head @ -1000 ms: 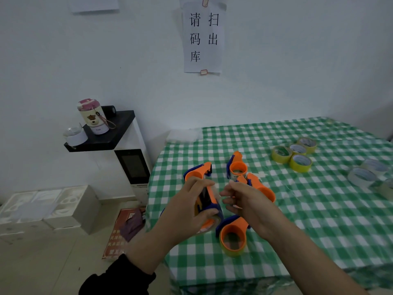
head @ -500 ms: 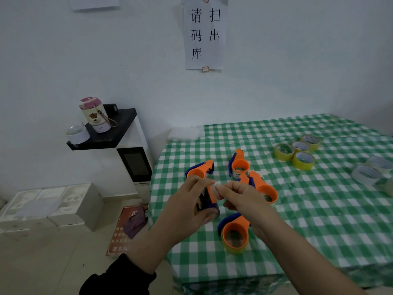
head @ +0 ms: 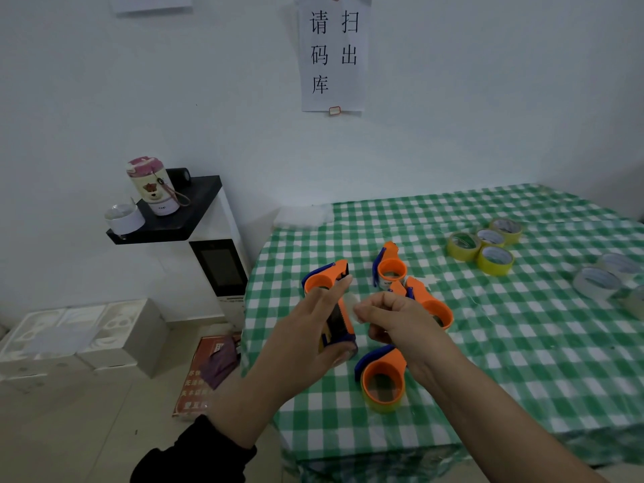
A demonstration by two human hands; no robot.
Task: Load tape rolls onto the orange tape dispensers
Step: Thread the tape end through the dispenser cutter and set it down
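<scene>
1. Head view: the left hand (head: 306, 339) grips an orange dispenser (head: 339, 325) above the near left corner of the counter (head: 522, 343). The right hand (head: 393, 318) pinches what looks like the pale tape end (head: 352, 305), touching the dispenser's top.
2. Done well, I judge, the tape end is drawn straight across the cutter while the left hand holds the dispenser steady.
3. Four other dispensers (head: 381, 381) lie just beyond and below the hands. The yellow rolls (head: 488, 245) sit well apart, to the right.
</scene>
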